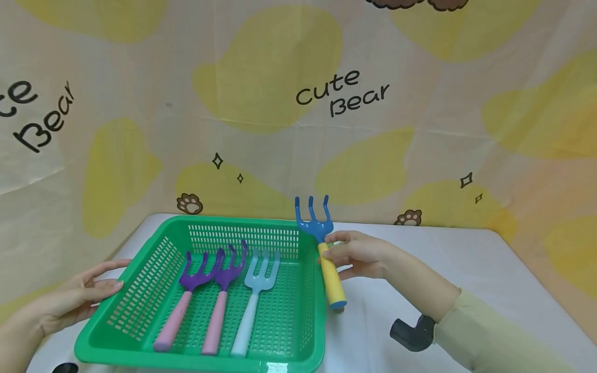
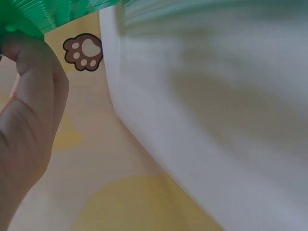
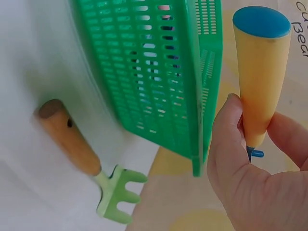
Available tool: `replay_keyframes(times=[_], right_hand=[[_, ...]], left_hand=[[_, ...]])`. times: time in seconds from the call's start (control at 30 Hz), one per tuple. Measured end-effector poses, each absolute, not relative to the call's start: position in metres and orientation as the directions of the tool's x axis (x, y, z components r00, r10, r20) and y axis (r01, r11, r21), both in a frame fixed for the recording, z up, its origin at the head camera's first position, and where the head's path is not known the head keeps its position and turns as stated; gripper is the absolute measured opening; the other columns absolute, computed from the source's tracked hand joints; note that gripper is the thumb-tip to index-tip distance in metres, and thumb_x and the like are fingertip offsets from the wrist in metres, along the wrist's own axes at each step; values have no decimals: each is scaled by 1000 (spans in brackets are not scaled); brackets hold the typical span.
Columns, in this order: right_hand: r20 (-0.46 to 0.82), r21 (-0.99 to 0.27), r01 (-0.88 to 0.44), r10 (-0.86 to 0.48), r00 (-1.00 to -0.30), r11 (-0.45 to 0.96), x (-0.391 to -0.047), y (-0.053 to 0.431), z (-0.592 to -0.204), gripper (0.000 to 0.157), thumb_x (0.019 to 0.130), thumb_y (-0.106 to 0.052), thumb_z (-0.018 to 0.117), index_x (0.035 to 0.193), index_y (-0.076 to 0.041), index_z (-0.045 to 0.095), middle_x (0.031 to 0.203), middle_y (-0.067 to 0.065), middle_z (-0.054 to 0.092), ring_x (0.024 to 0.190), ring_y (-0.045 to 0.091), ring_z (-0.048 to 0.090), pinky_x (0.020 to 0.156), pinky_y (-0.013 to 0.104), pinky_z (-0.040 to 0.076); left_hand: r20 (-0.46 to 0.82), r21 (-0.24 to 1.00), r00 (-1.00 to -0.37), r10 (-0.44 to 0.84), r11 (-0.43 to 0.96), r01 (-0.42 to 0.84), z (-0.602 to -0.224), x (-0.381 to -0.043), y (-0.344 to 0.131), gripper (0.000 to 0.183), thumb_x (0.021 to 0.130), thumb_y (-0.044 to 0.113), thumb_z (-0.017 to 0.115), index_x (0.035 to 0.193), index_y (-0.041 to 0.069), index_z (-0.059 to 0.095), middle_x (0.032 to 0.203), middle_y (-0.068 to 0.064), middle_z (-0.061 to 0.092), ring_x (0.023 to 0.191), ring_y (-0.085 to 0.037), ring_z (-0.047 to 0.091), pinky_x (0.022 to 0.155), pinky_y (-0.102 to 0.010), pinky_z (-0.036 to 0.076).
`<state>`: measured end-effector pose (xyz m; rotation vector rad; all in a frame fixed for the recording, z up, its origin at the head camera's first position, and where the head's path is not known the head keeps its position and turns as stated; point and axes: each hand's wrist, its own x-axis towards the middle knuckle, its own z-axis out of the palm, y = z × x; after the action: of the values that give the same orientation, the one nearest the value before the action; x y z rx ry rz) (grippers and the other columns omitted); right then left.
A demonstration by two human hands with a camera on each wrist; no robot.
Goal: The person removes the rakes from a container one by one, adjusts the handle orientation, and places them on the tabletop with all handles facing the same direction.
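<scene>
My right hand [image 1: 359, 254] pinches a garden hand fork with blue tines and a yellow handle [image 1: 332, 277] near the top of its handle. The fork stands tines up beside the right rim of a green plastic basket [image 1: 313, 357]. At the basket's left rim, my left hand [image 1: 76, 298] grips the edge with thumb and fingers; some fingers are hidden. Inside the basket lie two purple hand forks with pink handles, a left one [image 1: 176, 318] and a right one [image 1: 216, 318], plus a pale blue fork [image 1: 247, 321].
On the white table [image 1: 420, 274], outside the basket's right side, lies a small green rake with a wooden handle [image 3: 72, 139]; the head view mostly hides it. A patterned cloth [image 1: 261, 77] hangs behind. Black camera parts [image 1: 412, 332] sit by the right wrist.
</scene>
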<state>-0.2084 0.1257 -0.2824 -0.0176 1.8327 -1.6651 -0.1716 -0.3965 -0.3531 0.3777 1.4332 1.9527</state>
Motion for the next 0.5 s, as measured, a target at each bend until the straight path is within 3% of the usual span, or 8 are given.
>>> replay_keyframes(times=[0.5], right_hand=[[-448, -893, 417, -402, -798, 167, -211, 157, -295, 53, 92, -7, 53, 136, 4, 26, 113, 17, 56, 97, 23, 60, 86, 41, 52]], left_hand=[[-161, 936, -729, 665, -131, -326, -347, -172, -401, 53, 101, -1, 26, 127, 37, 54, 114, -4, 64, 100, -22, 63, 86, -37, 52]])
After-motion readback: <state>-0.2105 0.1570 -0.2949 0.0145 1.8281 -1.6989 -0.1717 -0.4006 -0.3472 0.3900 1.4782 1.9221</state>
